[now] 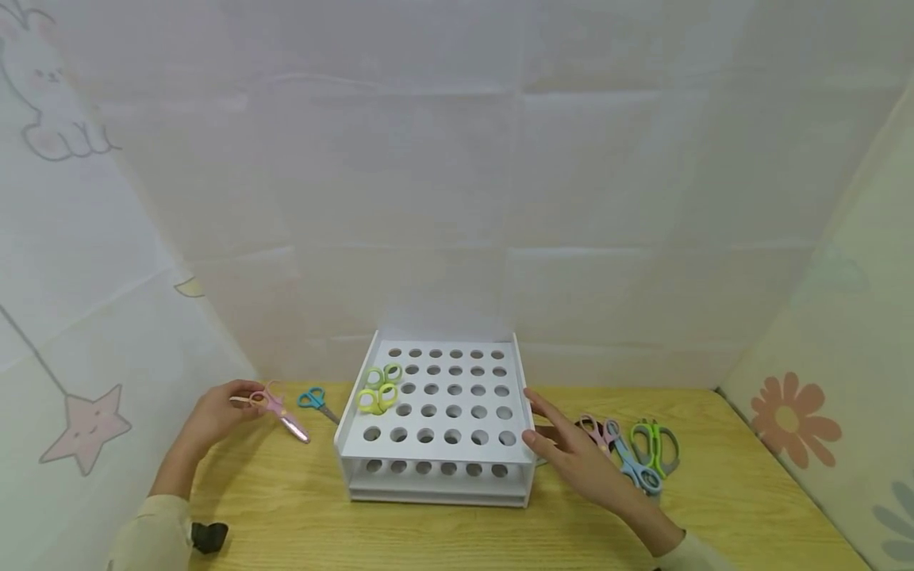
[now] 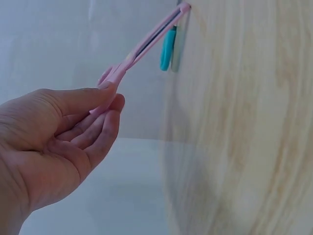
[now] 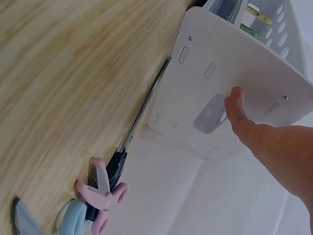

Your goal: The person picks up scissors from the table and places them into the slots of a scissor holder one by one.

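Observation:
In the head view, my left hand (image 1: 223, 414) pinches the handle of a pair of pink scissors (image 1: 289, 420) at the left. In the left wrist view, the thumb and fingers grip the scissors' (image 2: 128, 61) handle, and the blades slant to a tip right by the table. Teal-handled scissors (image 1: 314, 399) lie between that hand and a white rack (image 1: 435, 501) with rows of round holes. Two pairs of yellow-green scissors (image 1: 378, 398) stand in its left holes. My right hand (image 1: 574, 460) rests on the rack's right side panel (image 3: 230, 63), fingers extended beside its oval cutout.
Right of the rack lie several scissors: a pink pair (image 1: 591, 428), a light blue pair (image 1: 635, 464) and a green pair (image 1: 653, 444). Black-handled scissors (image 3: 115, 166) point their blades at the rack's base. A small black object (image 1: 209, 538) is near the left sleeve. White sheeting (image 1: 443, 198) surrounds the table.

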